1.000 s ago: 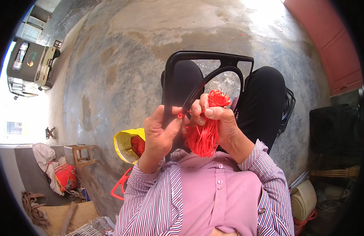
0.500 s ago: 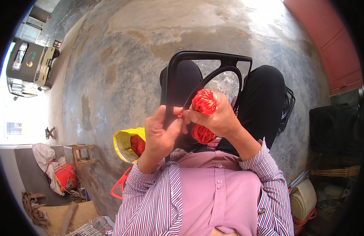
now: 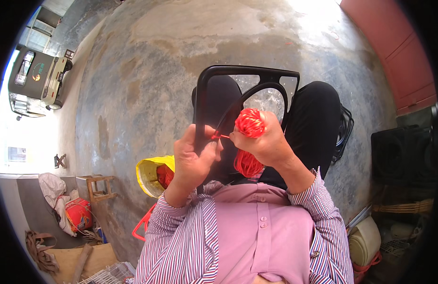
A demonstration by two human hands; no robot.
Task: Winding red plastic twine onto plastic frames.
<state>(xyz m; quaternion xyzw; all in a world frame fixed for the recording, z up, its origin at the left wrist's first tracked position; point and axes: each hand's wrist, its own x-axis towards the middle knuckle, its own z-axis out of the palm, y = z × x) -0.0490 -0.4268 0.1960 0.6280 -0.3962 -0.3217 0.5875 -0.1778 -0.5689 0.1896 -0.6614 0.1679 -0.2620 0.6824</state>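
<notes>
A black frame [image 3: 247, 70] with a curved inner bar stands upright over my lap, between my knees. My left hand [image 3: 189, 154] is closed around its left side, thumb and fingers pinching a red cord [image 3: 222, 136] where the curved bar meets that side. From there a short stretch of cord runs to my right hand [image 3: 266, 146], which grips a thick bundle of red cord [image 3: 250, 124]. One end of the bundle bulges above my fist; the other hangs below it near my lap. The fingertips of my right hand are partly hidden.
Beside my left leg is a yellow bag [image 3: 148, 178] with red cord inside, and a red plastic frame [image 3: 142, 223] lies nearer me. Black wire-like frames [image 3: 343, 135] sit past my right knee. A wooden stool [image 3: 98, 187] stands farther left.
My right hand has moved slightly right with the bundle, and a short length of cord now stretches between my hands. The black frame has shifted a little left and down.
</notes>
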